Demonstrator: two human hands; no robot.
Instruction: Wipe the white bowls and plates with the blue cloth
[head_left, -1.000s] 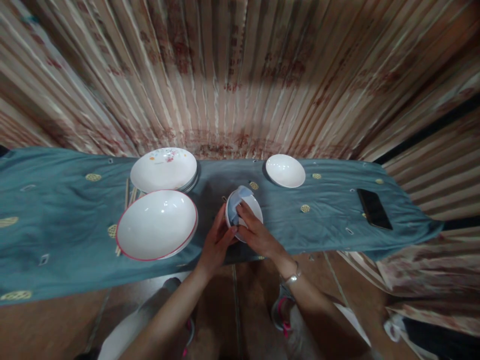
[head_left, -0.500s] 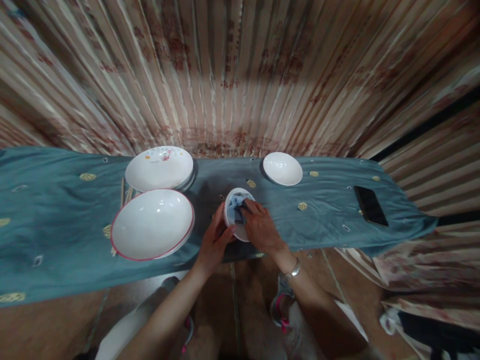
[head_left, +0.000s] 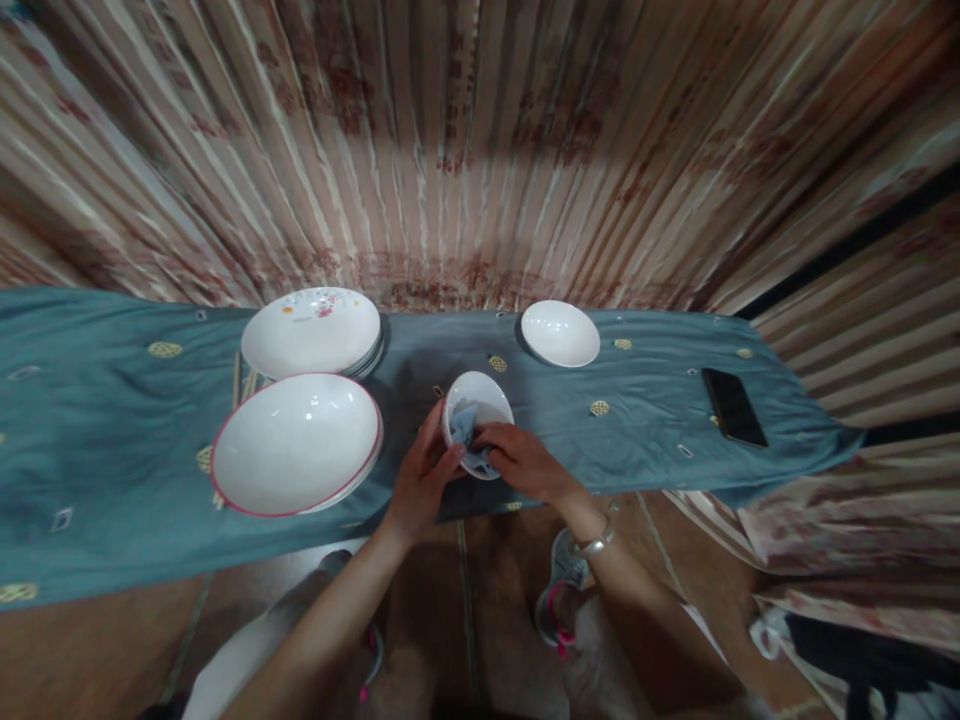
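Observation:
My left hand (head_left: pixel 429 468) grips a small white bowl (head_left: pixel 496 397) by its left side, thumb at the rim, with the bowl tilted toward me. Inside it, a blue-grey cloth (head_left: pixel 463 422) is bunched under the fingers of my right hand (head_left: pixel 517 458), which presses it against the near inner wall. To the left stand a large white bowl with a red rim (head_left: pixel 296 445), stacked on another, and behind it a stack of white plates with a flower print (head_left: pixel 311 335). Another small white bowl (head_left: pixel 560 335) sits at the back right.
A teal cloth with yellow pineapples (head_left: pixel 645 400) covers the narrow table. A black phone (head_left: pixel 733 406) lies at its right end. Wooden chopsticks (head_left: pixel 237 380) stick out beside the plates and from under the red-rimmed bowl. Pleated curtains (head_left: pixel 450 150) hang directly behind.
My right hand has shifted with the cloth from the upper inside of the small bowl down to its near side. The left hand still holds the bowl. The view has shifted slightly.

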